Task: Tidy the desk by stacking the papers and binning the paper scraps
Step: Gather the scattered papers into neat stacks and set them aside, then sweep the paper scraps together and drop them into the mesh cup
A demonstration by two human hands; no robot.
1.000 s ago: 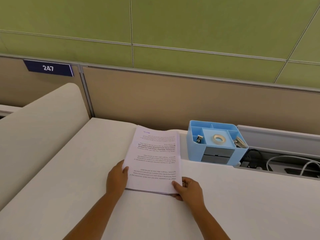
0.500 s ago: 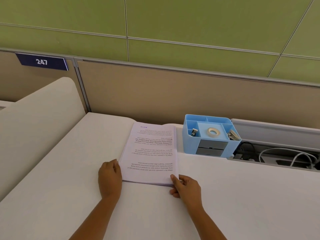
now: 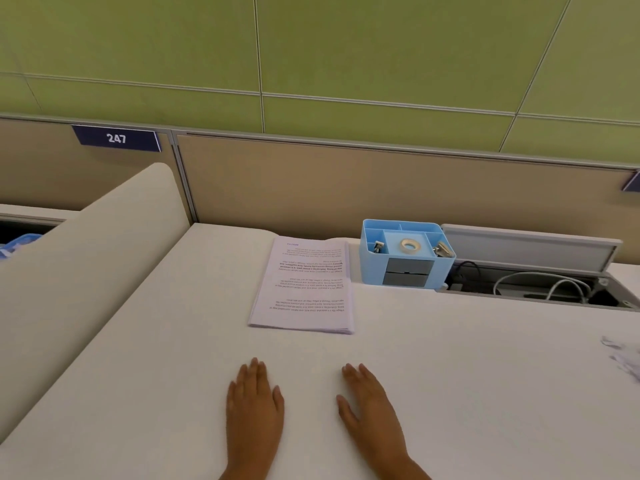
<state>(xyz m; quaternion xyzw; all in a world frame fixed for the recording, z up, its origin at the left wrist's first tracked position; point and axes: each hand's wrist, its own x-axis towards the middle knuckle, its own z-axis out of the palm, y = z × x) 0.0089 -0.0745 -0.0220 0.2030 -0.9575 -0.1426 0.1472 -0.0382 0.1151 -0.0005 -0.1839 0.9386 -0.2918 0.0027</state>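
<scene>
The white worktop (image 3: 173, 375) fills most of the view, backed by a tan partition (image 3: 381, 188) under green wall panels (image 3: 346, 57). A curved cream divider (image 3: 86, 265) runs along its left side, and a blue plate reading 247 (image 3: 116, 138) sits on the partition above it. At the back right an open cable tray (image 3: 533, 285) holds white and black cords.

The stack of papers (image 3: 303, 287) lies squared on the worktop near the back edge, printed side up, text facing away from the viewer, just left of a blue desk organiser (image 3: 405, 254) and apart from both hands. The organiser carries a roll of tape (image 3: 410, 245) in its middle compartment and metal clips in the side ones.

The left hand (image 3: 254, 407) and right hand (image 3: 372, 407) rest flat, palms down, on the worktop nearer than the stack, fingers extended; each grip is released and holds nothing. Paper scraps (image 3: 623, 358) lie at the far right edge of the worktop, well apart from the hands and partly cut off by the frame.
</scene>
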